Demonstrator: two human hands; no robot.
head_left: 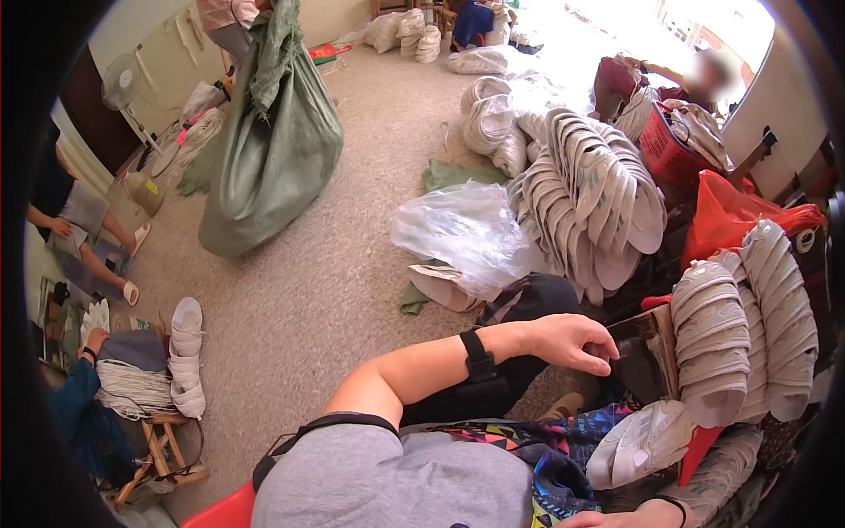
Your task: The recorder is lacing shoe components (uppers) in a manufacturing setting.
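A: Where is the piece closest to the hands?

B: The white shoe upper (638,444) lies tilted beside the patterned cloth (559,480), just beyond the right hand (638,517). The cloth covers the lap, perhaps to keep clothes and work apart.

A: How does each grip stand?

B: The left hand (576,343) is raised, its fingers bent and close together, near a worn brown board (666,352). I can't tell whether they pinch something thin. The lower edge cuts off the right hand, so I can't tell that grip either.

A: Why stack the other uppers like that?

B: In the near stack (715,343) they sit nested one over another, probably to save room and hold their shape, with the top ones within easy reach. A bigger heap (603,180) stands farther out, near the clear plastic bag (462,233); I'd guess it is too bulky to sit close.

A: And the red basket (664,145)?

B: It holds pale pieces beside the heap, likely because loose ones would spread.
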